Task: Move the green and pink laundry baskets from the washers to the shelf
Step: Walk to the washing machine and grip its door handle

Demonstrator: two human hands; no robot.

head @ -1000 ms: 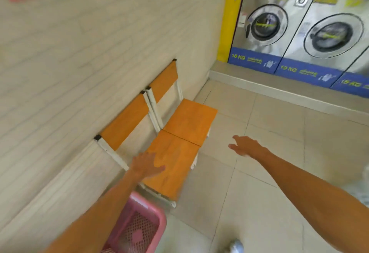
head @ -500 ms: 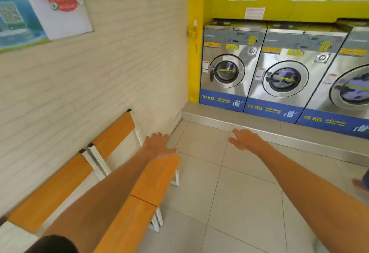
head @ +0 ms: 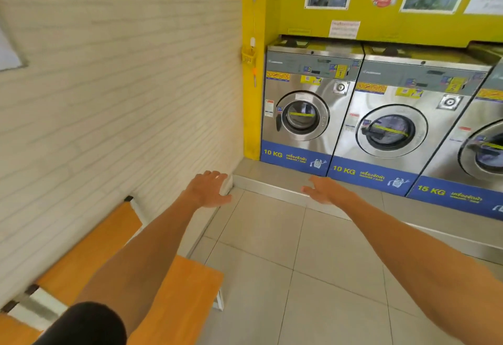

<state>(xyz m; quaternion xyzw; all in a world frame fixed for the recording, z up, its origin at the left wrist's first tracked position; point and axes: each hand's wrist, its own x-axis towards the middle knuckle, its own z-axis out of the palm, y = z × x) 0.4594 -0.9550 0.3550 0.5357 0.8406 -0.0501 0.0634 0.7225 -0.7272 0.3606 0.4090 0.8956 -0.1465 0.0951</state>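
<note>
No laundry basket and no shelf is in view now. My left hand (head: 208, 189) and my right hand (head: 324, 190) are both stretched out in front of me, palms down, fingers apart, holding nothing. They hover above the tiled floor, short of the raised step (head: 269, 185) under a row of steel front-loading washers. The nearest washer on the left (head: 304, 110) is marked 10 KG, a second 10 KG washer (head: 392, 126) stands beside it, and a 15 KG one (head: 484, 148) is cut off at the right edge.
An orange bench with white legs (head: 187, 287) runs along the white brick wall (head: 114, 94) on my left. A yellow wall (head: 294, 12) with posters rises behind the washers. A small yellow holder (head: 248, 54) hangs in the corner. Grey floor tiles (head: 313, 263) lie between me and the step.
The view has swung up from the pink basket beside the bench and closer to the washers. The basket has left the frame. Both hands stay open and reach forward.
</note>
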